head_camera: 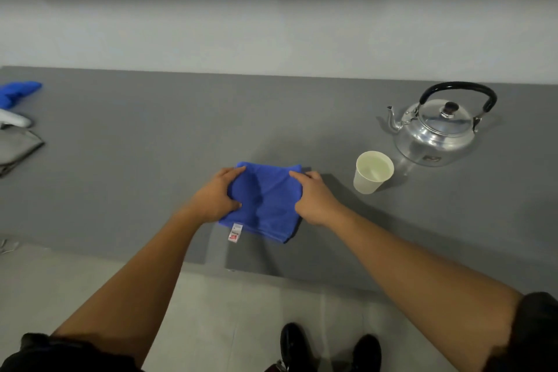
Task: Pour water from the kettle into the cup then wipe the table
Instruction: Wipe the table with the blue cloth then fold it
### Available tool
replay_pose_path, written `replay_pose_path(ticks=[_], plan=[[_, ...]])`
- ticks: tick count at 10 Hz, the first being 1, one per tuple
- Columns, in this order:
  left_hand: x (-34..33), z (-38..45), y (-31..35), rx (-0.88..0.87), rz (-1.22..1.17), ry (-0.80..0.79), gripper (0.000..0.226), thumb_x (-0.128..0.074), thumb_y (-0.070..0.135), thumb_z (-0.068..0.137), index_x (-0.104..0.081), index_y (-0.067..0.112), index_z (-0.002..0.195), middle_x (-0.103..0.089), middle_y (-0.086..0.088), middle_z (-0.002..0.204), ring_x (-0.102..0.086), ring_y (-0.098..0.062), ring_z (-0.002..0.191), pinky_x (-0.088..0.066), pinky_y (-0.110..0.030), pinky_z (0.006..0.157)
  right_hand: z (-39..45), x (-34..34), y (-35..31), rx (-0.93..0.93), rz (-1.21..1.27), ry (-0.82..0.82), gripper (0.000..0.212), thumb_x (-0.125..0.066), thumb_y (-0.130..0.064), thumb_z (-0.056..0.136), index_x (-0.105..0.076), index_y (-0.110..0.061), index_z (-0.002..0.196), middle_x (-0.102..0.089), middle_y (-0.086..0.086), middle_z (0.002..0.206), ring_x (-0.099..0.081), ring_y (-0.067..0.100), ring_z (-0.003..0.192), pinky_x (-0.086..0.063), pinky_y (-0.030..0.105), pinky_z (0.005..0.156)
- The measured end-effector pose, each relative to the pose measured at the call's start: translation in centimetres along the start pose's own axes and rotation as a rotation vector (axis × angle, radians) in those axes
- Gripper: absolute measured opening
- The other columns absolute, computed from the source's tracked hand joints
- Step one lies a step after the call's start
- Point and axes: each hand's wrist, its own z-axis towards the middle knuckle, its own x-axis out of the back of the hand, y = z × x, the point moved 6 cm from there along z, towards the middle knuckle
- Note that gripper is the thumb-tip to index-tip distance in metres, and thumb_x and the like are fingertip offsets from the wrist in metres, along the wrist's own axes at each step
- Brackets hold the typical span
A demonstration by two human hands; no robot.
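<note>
A folded blue cloth [267, 202] with a white and red tag lies on the grey table [151, 160] near its front edge. My left hand [219, 195] grips the cloth's left side and my right hand [312, 198] grips its right side. To the right stands a pale paper cup [373, 172] with water in it. Behind the cup sits a shiny metal kettle [439, 127] with a black handle, its lid on and its spout pointing left.
At the far left edge lie another blue cloth [18, 92], a white object [13, 119] and a folded grey cloth [18, 149]. A pale wall runs behind the table. Below the front edge are the floor and my black shoes [329, 347].
</note>
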Motion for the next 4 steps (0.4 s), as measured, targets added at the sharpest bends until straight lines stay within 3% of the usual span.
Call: replay_pose_path(ticks=[1, 2, 3, 4], plan=[[-0.8, 0.2, -0.9, 0.038, 0.196, -0.040, 0.089, -0.073, 0.027, 0.088, -0.023, 0.029, 0.161, -0.030, -0.006, 0.148, -0.057, -0.030, 0.113, -0.049, -0.037, 0.098, 0.3, 0.0, 0.5, -0.058, -0.102, -0.016, 0.084, -0.054, 0.000, 0.084, -0.028, -0.028, 0.159, -0.020, 0.003, 0.148, -0.059, 0.019, 0.087, -0.052, 0.028, 0.068], [-1.2, 0.0, -1.4, 0.079, 0.237, -0.040, 0.087, -0.070, 0.035, 0.089, -0.021, 0.032, 0.161, -0.028, -0.007, 0.134, -0.058, -0.030, 0.102, -0.051, -0.042, 0.098, 0.1, 0.2, 0.8, -0.022, -0.241, 0.024, 0.083, -0.059, -0.004, 0.082, -0.031, -0.030, 0.156, -0.025, 0.004, 0.138, -0.056, 0.018, 0.083, -0.049, 0.028, 0.071], [-1.0, 0.1, -1.2, 0.081, 0.312, 0.024, 0.082, -0.070, 0.040, 0.087, -0.028, 0.031, 0.158, -0.032, -0.008, 0.131, -0.054, -0.033, 0.106, -0.048, -0.043, 0.103, -0.1, 0.5, 1.0, 0.044, -0.228, 0.078, 0.071, -0.064, -0.008, 0.087, -0.041, -0.028, 0.150, -0.033, 0.003, 0.136, -0.055, 0.017, 0.084, -0.046, 0.027, 0.076], [-0.5, -0.4, 0.7, -0.011, 0.348, 0.193, 0.071, -0.071, 0.039, 0.086, -0.043, 0.028, 0.151, -0.043, -0.009, 0.133, -0.046, -0.034, 0.117, -0.036, -0.038, 0.110, -2.1, 1.0, 1.6, 0.183, -0.174, 0.124, 0.045, -0.066, -0.013, 0.092, -0.057, -0.026, 0.134, -0.048, -0.003, 0.127, -0.057, 0.011, 0.085, -0.050, 0.027, 0.084]])
